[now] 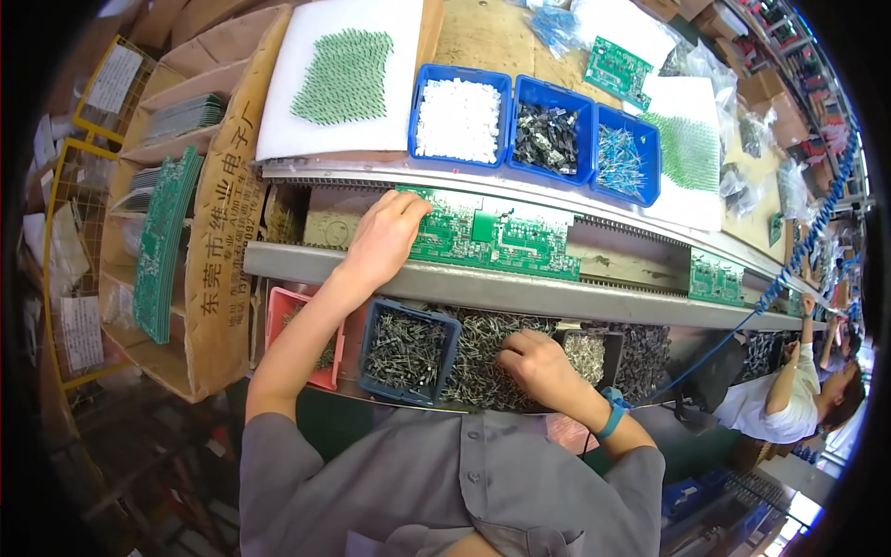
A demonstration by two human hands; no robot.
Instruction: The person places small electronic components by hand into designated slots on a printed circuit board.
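Note:
A green circuit board (pixel 492 237) lies in the conveyor track in front of me. My left hand (pixel 385 232) rests over its left end, fingers curled together at the upper left corner; anything between the fingertips is hidden. My right hand (pixel 543 367) reaches into a heap of small leaded components (pixel 483 357) below the front rail. Its fingers are bent down with the tips out of sight among the parts. A blue wrist strap (pixel 613 416) circles my right wrist. Left of that heap stands a dark blue bin of metal-legged components (pixel 406 353).
Beyond the track stand blue bins of white connectors (pixel 457 121), dark parts (pixel 548 139) and blue-bodied parts (pixel 622 160). White foam (pixel 278 121) holds green components. A cardboard box (pixel 218 306) with stacked boards (pixel 165 246) is at left. A coiled blue cord (pixel 817 223) hangs at right, near a co-worker (pixel 780 404).

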